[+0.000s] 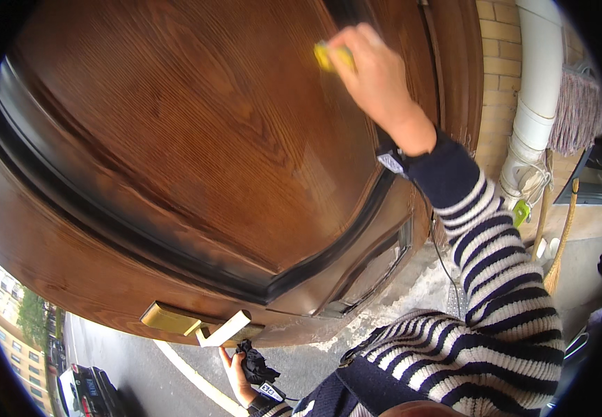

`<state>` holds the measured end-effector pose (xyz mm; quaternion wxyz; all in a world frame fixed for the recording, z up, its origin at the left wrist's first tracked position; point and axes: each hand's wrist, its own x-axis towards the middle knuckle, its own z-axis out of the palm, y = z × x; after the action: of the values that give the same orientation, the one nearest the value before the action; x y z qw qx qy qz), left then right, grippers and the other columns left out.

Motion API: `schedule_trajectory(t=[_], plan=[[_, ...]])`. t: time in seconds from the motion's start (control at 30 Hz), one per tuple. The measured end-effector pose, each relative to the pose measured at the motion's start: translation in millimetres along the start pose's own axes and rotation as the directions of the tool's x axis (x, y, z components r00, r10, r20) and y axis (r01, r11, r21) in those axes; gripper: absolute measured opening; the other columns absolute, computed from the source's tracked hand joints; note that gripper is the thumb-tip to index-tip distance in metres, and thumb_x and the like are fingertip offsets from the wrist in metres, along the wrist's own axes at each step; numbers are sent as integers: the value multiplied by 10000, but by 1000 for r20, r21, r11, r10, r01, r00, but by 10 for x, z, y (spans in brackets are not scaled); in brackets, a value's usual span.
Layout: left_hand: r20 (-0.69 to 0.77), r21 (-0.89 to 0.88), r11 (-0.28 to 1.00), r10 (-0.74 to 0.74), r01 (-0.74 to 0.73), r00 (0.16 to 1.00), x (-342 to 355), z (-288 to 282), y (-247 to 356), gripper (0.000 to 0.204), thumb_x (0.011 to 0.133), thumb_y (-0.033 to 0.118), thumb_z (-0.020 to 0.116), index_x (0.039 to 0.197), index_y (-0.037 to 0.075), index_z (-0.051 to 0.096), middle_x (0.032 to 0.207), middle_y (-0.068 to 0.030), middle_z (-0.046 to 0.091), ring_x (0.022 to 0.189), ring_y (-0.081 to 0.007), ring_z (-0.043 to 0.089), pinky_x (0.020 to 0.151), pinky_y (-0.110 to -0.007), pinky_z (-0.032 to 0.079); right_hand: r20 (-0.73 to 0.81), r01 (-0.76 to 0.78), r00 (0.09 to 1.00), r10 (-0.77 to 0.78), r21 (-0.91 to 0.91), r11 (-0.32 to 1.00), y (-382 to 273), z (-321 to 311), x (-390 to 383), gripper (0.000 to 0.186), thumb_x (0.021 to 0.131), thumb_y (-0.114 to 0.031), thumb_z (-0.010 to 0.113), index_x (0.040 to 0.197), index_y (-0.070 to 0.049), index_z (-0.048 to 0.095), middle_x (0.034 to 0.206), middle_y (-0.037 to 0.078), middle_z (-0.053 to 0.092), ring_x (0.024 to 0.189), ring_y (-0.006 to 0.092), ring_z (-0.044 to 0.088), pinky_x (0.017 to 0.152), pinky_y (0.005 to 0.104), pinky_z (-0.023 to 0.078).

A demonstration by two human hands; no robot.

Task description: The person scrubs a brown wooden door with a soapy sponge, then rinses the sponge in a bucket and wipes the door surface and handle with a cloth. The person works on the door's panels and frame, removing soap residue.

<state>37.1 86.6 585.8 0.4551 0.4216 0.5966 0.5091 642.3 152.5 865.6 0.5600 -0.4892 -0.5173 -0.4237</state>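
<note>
My right hand [374, 73] is closed around a small yellow sponge [324, 57], pressed to the upper part of a brown wood-grain door [210, 125]. Motion blurs its fingers a little, and they cover part of the sponge. Low in the view, my left hand [237, 375] is beside the door's edge, just below the brass-coloured handle [235, 326] and its plate [169, 317]. A crumpled black cloth or bag [255, 365] is in that hand; which of the two I cannot tell. Faint paler patches show on the door panel.
Right of the door are a yellow brick wall [499, 62], a white pipe [534, 90], a hanging mop [578, 111] and a broom [562, 240]. A thin black cable [443, 257] runs down from my right wrist. A dark car [91, 390] stands on the road at lower left.
</note>
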Motion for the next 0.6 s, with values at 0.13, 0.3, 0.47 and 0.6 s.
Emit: schedule_trajectory(t=[0.13, 0.3, 0.47, 0.6], plan=[[1, -4, 1000, 0, 0, 1000, -5, 14, -2, 919, 813, 82, 636, 1648, 90, 252, 1396, -184, 544, 1010, -233, 613, 891, -327, 522, 135, -20, 991, 8, 87, 996, -100, -37, -245, 71, 963, -143, 670, 976, -98, 616, 938, 72, 611, 765, 292, 691, 651, 388, 591], [-5, 9, 1000, -1, 2, 1000, -10, 13, 31, 924, 814, 88, 639, 1650, 92, 245, 1398, -186, 542, 1015, -233, 614, 890, -329, 524, -25, 28, 999, -29, -35, 999, -15, -49, 45, 83, 982, -157, 641, 965, -81, 612, 895, 88, 615, 757, 315, 685, 617, 414, 571], [9, 10, 1000, 7, -7, 1000, 9, 25, 47, 930, 815, 93, 642, 1652, 94, 238, 1399, -188, 541, 1020, -233, 614, 889, -332, 526, 228, -96, 969, 95, -4, 995, -45, -96, -112, 106, 990, -179, 643, 961, -82, 614, 909, 98, 614, 749, 312, 689, 628, 421, 575], [33, 13, 1000, 14, -14, 999, 48, -59, -28, 934, 815, 98, 645, 1654, 96, 233, 1400, -189, 540, 1024, -233, 614, 889, -335, 528, 184, 27, 983, -23, -19, 999, -51, -111, -114, 90, 965, -160, 655, 969, -80, 615, 919, 84, 610, 795, 290, 695, 667, 405, 587]])
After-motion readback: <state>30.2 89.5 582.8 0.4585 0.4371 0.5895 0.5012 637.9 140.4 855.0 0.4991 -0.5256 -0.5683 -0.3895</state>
